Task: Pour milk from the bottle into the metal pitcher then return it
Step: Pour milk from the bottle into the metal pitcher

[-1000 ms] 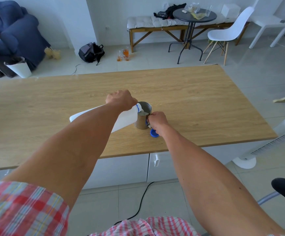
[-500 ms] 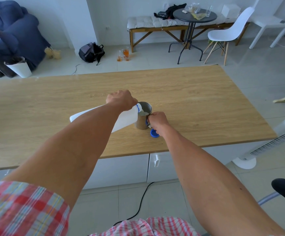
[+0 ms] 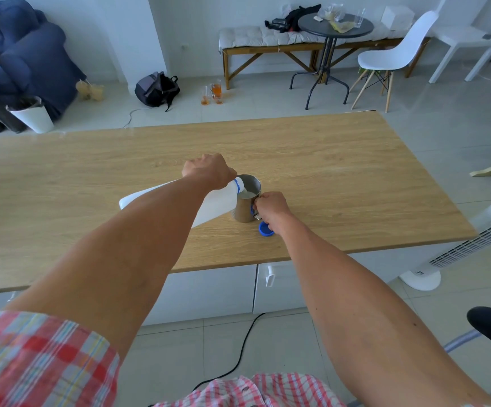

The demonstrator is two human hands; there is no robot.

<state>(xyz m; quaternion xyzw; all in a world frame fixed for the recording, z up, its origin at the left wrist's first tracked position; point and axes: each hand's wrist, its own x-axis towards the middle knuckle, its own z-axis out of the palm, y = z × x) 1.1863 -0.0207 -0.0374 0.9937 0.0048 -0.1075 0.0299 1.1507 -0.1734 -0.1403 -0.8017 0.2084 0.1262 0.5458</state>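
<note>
1. Pouring as I see it: my left hand [image 3: 209, 170] grips the tilted bottle [image 3: 214, 205], its mouth just over the rim of the metal pitcher [image 3: 245, 207] on the surface [image 3: 355, 177].
2. My right hand [image 3: 270, 207] holds the pitcher handle; letting go could allow a nudge to tip it.
3. Milk already shows inside; tilting further risks overflow.
4. The blue cap [image 3: 265, 229] lies just beside my right wrist and could get knocked off.

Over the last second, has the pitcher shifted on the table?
No. The pitcher sits at the same spot beside the blue cap, the right hand on its handle, while the left hand tips the bottle over it.
</note>
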